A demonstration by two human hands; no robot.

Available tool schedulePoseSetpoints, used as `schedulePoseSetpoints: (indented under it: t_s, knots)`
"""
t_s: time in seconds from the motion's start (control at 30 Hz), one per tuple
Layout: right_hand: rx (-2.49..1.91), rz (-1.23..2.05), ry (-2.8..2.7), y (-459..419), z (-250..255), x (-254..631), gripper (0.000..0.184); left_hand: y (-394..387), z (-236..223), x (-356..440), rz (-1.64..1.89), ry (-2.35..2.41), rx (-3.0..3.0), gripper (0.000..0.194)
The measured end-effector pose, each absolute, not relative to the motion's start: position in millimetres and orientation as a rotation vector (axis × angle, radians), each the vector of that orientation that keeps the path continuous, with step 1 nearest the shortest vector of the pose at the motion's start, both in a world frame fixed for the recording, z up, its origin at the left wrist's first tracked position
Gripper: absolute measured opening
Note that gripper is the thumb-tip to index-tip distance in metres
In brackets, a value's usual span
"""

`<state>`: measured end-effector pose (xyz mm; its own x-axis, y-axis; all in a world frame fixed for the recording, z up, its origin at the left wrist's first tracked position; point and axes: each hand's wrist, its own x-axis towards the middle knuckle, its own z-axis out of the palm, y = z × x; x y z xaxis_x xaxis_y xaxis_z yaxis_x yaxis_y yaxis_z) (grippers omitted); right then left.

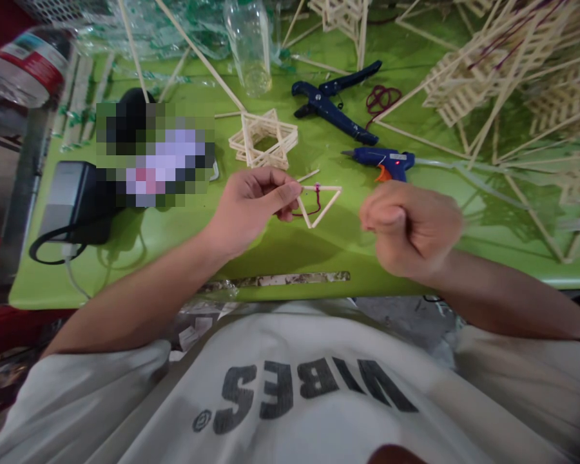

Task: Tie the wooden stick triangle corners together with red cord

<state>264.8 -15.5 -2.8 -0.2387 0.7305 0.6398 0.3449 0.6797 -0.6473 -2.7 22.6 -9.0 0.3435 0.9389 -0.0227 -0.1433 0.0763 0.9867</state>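
My left hand [251, 206] pinches one corner of a small triangle of pale wooden sticks [325, 208] between thumb and fingers. A dark red string [318, 201] is fastened at the triangle's top stick and hangs in a loop across its opening. To the right, apart from the triangle, my right hand [410, 229] is closed in a fist; whatever its fingers may hold is hidden. Just beyond that fist lies a blue glue gun [386, 159] with an orange trigger and a small red light. A star-shaped stack of sticks [287, 132] sits beyond my left hand.
Blue cutters [326, 106] lie beside a coil of red string [383, 98]. Large stick frames [454, 84] crowd the right side. A clear bottle [249, 48] stands at the back. A phone [169, 161] and a power bank [72, 203] with a cable are on the left.
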Motion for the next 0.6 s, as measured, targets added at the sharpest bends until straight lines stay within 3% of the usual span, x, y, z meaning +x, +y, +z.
schedulePoseSetpoints:
  t_s: [0.03, 0.07, 0.13, 0.17, 0.4, 0.6]
  knots:
    - [-0.806, 0.405, -1.855, -14, -3, 264, 0.014, 23, -9, -3, 0.965, 0.872, 1.197, 0.033]
    - [-0.781, 0.373, -1.859, -13, -4, 263, 0.009, 23, -10, -3, 0.951, 0.875, 1.204, 0.033]
    - [-0.8, 0.358, -1.869, -11, -7, 261, 0.04, 23, -11, -4, 0.939, 0.863, 1.257, 0.033]
    - [-0.821, 0.347, -1.884, -10, -8, 261, 0.045, 24, -12, -4, 0.941, 0.851, 1.291, 0.033]
    - [-0.79, 0.034, -1.969, -7, -3, 260, 0.027, 23, -20, -2, 0.908, 0.764, 1.277, 0.045]
    - [-0.842, 0.094, -1.877, -7, -1, 257, 0.011, 19, -20, -1, 0.979, 0.814, 1.41, 0.052]
